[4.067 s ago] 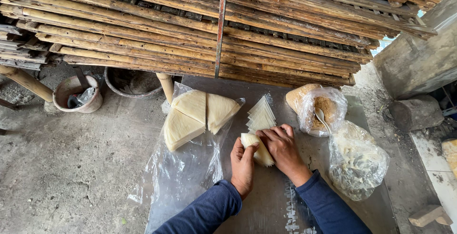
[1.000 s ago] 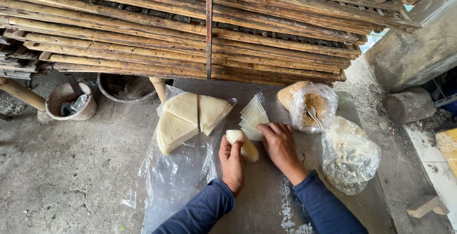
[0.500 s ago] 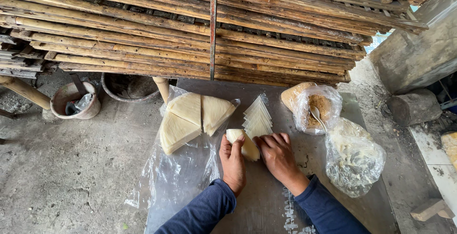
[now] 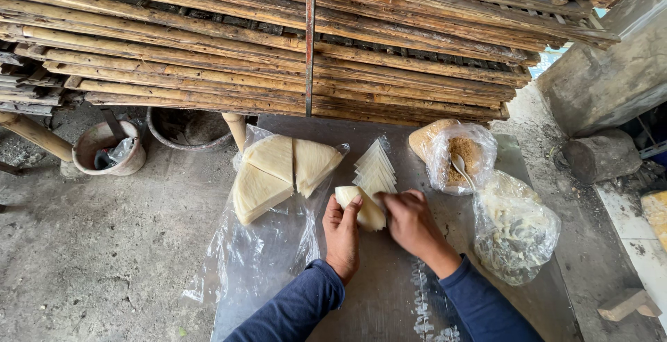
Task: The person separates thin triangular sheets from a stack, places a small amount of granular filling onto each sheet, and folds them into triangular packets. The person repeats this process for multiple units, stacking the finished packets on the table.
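We hold a pale rolled wrapper [image 4: 363, 208] between both hands on the grey table [image 4: 389, 293]: our left hand [image 4: 342, 234] has its grip closed round the rolled end, our right hand [image 4: 411, 224] presses its fingers on the other side. Just beyond lies a fanned stack of triangular sheets [image 4: 375, 168], with bigger wedges on clear plastic [image 4: 281, 172] to the left and a bag of brown filling [image 4: 462, 156] to the right

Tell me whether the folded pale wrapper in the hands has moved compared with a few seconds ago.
No real shift: the folded wrapper sits between both hands just below the stack of triangular sheets, as before; only the head camera drifted.
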